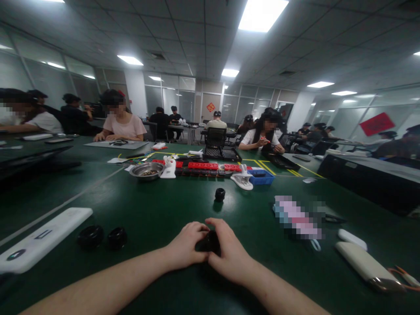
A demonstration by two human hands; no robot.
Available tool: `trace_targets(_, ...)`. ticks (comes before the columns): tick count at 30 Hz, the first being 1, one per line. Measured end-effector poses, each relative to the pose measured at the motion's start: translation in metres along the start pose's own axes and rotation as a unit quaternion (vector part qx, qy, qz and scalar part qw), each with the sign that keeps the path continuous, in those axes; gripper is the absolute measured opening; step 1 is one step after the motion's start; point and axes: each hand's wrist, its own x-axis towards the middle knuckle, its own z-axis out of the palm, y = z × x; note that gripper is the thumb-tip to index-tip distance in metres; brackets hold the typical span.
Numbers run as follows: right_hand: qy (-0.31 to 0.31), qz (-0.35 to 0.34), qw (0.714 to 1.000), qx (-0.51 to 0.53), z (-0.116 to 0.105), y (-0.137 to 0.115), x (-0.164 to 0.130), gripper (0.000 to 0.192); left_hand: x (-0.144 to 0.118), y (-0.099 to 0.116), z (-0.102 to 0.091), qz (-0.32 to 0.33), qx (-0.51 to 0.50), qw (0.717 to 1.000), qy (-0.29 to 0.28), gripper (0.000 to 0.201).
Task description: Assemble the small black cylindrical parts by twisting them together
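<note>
hands: left hand + right hand clasp round black part | green table

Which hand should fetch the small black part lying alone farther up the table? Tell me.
Right, probably. The lone black part lies just ahead of the right hand. The left hand would have to cross over. Both now grip a black piece.

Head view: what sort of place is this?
Probably a shared assembly or training workroom. People sit along a long green table strewn with small parts: a metal bowl, red trays, black round parts. Both hands close around another black part.
</note>
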Motion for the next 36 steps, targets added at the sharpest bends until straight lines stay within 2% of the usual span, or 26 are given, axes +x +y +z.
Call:
trace_targets(3,0.046,0.055,0.997,-0.033,-0.001,0.002,0.004,0.054,-0.001,0.002,-0.001,0.004,-0.004,1.0,0.012,0.036)
trace_targets(6,0.046,0.094,0.994,-0.038,-0.001,0.005,0.007,0.051,-0.001,0.004,-0.001,0.004,-0.008,1.0,0.025,0.038)
trace_targets(9,-0.007,0.051,0.999,0.007,-0.003,0.005,0.006,0.052,0.0,0.004,-0.001,0.003,0.003,1.0,0.018,0.035)
trace_targets(12,-0.046,0.004,0.998,0.036,-0.005,0.003,0.002,0.066,0.0,0.003,-0.001,0.003,0.015,1.0,0.008,0.037)
trace_targets(19,0.024,0.085,0.995,-0.041,-0.008,0.002,0.006,0.056,0.0,0.006,-0.005,-0.006,0.014,1.0,0.0,0.034)
trace_targets(22,-0.001,0.096,0.995,-0.016,-0.009,0.003,0.007,0.049,-0.001,0.008,-0.006,-0.009,0.006,1.0,-0.008,0.035)
trace_targets(27,-0.054,0.018,0.998,0.037,-0.011,0.001,0.002,0.063,0.0,0.002,-0.002,-0.01,0.002,1.0,-0.011,0.039)
trace_targets(32,0.007,0.082,0.996,-0.037,-0.009,-0.003,0.006,0.05,-0.001,0.002,-0.002,0.001,0.008,1.0,0.004,0.035)
trace_targets(34,0.014,0.117,0.992,-0.052,-0.008,-0.003,0.007,0.045,-0.002,0.004,-0.004,0.002,0.008,1.0,0.008,0.033)
trace_targets(36,0.003,0.119,0.992,-0.041,-0.006,-0.002,0.007,0.038,-0.002,0.006,-0.005,0.003,0.004,1.0,0.006,0.033)
